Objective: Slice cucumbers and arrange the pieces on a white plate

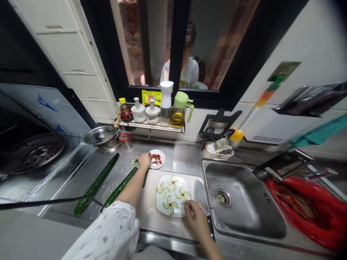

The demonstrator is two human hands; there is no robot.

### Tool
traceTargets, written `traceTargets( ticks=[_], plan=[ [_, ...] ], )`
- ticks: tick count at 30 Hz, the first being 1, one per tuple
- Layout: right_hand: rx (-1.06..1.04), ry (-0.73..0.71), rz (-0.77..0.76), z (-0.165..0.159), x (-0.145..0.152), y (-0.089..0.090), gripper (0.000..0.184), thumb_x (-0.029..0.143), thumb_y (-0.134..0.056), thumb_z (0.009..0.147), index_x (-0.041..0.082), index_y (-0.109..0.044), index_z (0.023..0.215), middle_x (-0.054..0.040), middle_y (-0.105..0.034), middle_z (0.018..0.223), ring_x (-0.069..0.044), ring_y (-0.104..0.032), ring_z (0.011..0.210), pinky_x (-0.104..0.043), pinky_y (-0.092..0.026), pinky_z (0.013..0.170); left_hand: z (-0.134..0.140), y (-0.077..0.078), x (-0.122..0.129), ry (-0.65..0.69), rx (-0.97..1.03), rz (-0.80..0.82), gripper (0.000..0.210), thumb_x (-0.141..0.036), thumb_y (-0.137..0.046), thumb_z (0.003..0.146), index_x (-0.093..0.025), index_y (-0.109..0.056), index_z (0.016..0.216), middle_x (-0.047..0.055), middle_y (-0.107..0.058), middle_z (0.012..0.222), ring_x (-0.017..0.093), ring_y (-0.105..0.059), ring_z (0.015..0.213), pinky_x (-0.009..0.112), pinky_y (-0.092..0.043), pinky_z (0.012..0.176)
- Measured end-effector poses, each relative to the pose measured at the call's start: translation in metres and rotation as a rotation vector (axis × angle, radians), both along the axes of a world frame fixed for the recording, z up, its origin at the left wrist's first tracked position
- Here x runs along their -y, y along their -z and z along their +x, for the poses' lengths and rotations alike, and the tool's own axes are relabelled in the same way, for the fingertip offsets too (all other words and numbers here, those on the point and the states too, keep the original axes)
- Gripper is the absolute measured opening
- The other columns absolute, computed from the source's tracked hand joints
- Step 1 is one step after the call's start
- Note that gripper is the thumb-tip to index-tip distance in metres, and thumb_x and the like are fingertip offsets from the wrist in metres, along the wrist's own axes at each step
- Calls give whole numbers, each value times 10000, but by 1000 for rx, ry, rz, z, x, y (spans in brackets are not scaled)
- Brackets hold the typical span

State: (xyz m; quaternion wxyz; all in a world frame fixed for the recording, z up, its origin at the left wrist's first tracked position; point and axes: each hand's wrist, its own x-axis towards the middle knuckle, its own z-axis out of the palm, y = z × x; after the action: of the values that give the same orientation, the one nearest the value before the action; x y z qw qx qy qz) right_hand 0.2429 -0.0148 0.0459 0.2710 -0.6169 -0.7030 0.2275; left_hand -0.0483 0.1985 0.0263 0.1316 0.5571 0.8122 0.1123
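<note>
Head view | I see one sink (241, 204) right, one knife (200, 189) between it and the plate (180, 210), right hand (195, 216) partly covering it | two cucumbers (98, 182) left, four cucumber fans (174, 204) on plate, centre | right fingers curled, left hand (144, 160) by far dish (163, 158); grips I can't tell

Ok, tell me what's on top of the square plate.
On the square plate: pale green slices in pinwheels, some with red bits in the middle. The right hand covers one corner; that spot is hidden.
</note>
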Motion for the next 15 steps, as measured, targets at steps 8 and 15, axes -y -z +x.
traceTargets(
  ticks=[8,15],
  plan=[
    [-20,13,-13,7,2,4,293,429,-458,866,233,-668,811,-75,-682,773,-229,-611,751,-333,-452,706,-8,8,-17,113,-22,-38,271,-169,-500,833,-230,-742,939,140,-681,1029,264,-600,1018,394,-356,898],
    [-26,19,-30,4,1,2,300,426,-443,863,238,-663,785,-67,-672,744,-225,-604,725,-331,-453,685,-14,10,-23,142,66,-52,153,-169,-576,777,-219,-720,772,123,-695,962,261,-605,1026,391,-345,939]
  ],
)
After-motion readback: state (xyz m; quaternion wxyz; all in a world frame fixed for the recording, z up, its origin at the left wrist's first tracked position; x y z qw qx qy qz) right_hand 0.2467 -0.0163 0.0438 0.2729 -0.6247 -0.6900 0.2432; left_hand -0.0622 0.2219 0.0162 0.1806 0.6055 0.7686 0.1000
